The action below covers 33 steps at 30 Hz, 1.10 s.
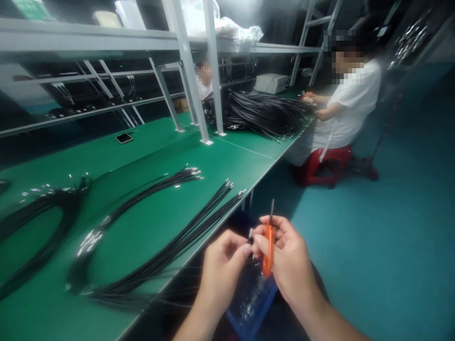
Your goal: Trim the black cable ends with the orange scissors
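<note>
My left hand (pixel 225 263) pinches the end of a black cable (pixel 250 238) with a small silvery tip, just past the table edge. Close beside it, my right hand (pixel 289 255) is closed around an orange-handled tool (pixel 268 251) whose thin dark point sticks up; its fingertips also meet the cable end. On the green table to the left, a curved bundle of black cables (pixel 159 244) lies with its metal-tipped ends toward the table edge. Below the hands is a blue bin (pixel 254 303) with small pale bits, partly hidden by the hands.
More looped cables (pixel 59 208) lie at the far left. A phone-like device (pixel 124 138) rests near the shelf posts (pixel 194 80). Farther along, a large cable pile (pixel 263 111) lies before a seated person (pixel 355 94) on a red stool (pixel 323 166). Another person (pixel 205 85) shows behind the posts.
</note>
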### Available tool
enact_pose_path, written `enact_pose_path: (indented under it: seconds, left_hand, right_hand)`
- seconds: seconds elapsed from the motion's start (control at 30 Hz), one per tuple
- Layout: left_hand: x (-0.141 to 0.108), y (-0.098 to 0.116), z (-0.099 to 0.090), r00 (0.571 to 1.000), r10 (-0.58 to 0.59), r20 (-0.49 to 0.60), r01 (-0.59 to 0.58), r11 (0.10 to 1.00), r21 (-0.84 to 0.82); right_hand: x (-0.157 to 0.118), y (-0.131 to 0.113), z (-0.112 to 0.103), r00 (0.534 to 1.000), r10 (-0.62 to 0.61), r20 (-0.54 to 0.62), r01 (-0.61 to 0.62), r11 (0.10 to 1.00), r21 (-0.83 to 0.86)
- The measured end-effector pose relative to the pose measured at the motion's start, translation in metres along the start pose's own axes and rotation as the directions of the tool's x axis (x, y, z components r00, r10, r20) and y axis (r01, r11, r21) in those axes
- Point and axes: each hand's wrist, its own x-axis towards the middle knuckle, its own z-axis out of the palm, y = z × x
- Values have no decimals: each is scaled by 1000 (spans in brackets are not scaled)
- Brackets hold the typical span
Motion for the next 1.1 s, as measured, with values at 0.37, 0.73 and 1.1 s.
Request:
enact_pose_path:
  seconds: [0.37, 0.73, 1.1]
  left_hand:
    - [-4, -1, -1, 999, 48, -12, -46, 990, 133]
    - [-1, -6, 0, 998, 39, 46, -34, 993, -115]
    - [4, 4, 0, 998, 70, 6, -68, 985, -159]
  right_hand:
    - [2, -4, 0, 999, 35, 28, -32, 994, -105]
    - [2, 6, 2, 972, 202, 120, -226, 943, 243]
    - [-1, 8, 5, 973, 178, 150, -210, 949, 236]
